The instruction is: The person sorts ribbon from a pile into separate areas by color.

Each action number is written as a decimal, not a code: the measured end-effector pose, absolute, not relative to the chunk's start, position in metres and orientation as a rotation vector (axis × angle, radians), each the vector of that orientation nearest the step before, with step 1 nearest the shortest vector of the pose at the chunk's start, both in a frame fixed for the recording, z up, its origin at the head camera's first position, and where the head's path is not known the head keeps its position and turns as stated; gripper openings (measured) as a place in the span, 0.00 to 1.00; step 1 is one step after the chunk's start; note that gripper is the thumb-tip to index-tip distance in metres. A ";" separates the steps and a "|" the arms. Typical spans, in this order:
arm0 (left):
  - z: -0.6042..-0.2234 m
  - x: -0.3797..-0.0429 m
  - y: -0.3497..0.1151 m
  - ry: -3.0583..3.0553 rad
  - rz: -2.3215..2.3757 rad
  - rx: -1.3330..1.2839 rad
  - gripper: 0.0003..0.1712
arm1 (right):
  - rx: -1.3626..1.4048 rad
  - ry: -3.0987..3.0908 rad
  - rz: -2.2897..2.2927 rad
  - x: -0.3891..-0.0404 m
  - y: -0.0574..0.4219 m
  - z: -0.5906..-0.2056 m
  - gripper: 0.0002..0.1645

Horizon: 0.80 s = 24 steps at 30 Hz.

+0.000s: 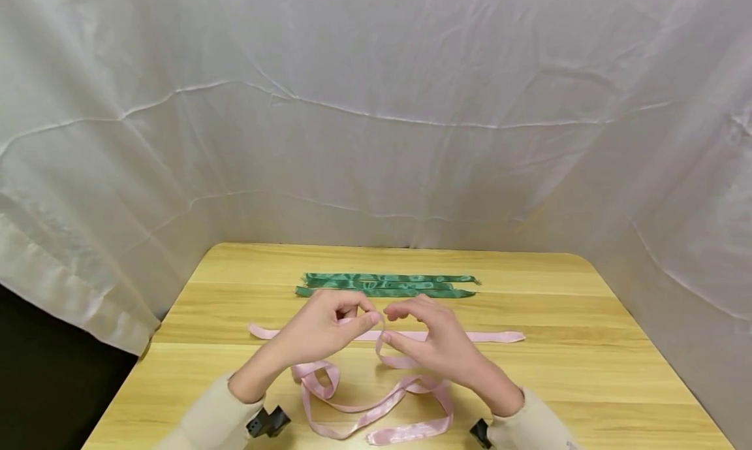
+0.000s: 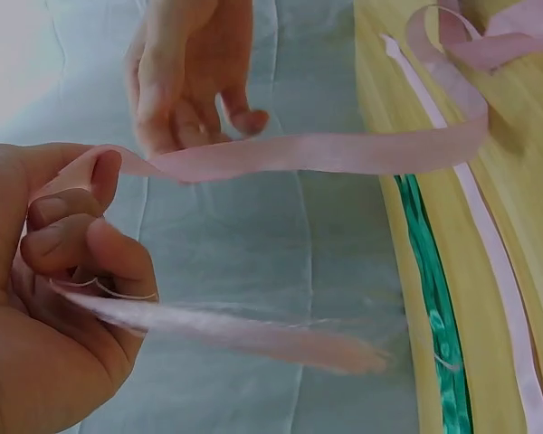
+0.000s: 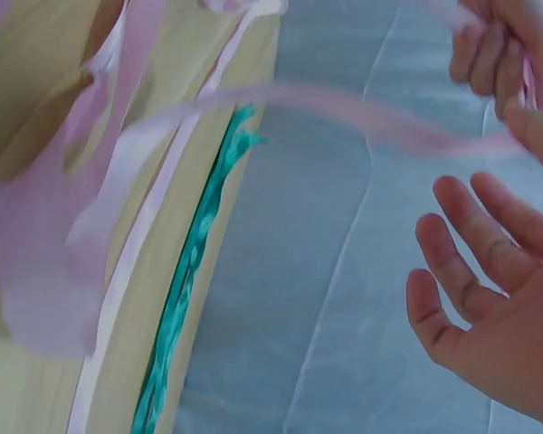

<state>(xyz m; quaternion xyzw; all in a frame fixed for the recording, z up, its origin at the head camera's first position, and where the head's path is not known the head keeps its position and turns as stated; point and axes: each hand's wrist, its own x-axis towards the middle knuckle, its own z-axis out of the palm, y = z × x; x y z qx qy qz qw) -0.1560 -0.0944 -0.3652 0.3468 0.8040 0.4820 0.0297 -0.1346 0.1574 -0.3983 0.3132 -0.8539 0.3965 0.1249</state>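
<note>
My left hand [image 1: 335,326] pinches a pink satin ribbon [image 2: 317,152] between thumb and curled fingers, over the middle of the table. One length of it runs out from the fingertips, and a frayed tail [image 2: 253,342] hangs out below the palm. My right hand [image 1: 431,339] is just to the right with its fingers [image 3: 475,262] loosely spread, the thumb close by the ribbon. The remaining pink ribbon lies in loose loops [image 1: 376,411] on the table below both hands. A separate straight pink ribbon [image 1: 496,337] lies crosswise behind them, partly hidden.
Several green ribbon strips [image 1: 388,285] lie side by side further back on the wooden table [image 1: 587,358]. A pale, creased cloth [image 1: 376,156] hangs behind the table and along its sides. Dark wrist devices [image 1: 268,422] sit at both sleeves.
</note>
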 end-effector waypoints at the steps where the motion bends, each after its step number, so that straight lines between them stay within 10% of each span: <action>1: -0.365 -0.157 -0.093 2.480 1.488 1.075 0.08 | 0.914 -2.476 1.156 -0.135 0.154 -0.399 0.17; 7: -0.363 -0.161 -0.095 2.514 1.523 1.063 0.06 | 0.831 -2.525 1.332 -0.136 0.151 -0.401 0.07; 24: -0.389 -0.166 -0.145 2.593 1.484 0.878 0.07 | 0.723 -2.648 2.027 -0.148 0.204 -0.404 0.20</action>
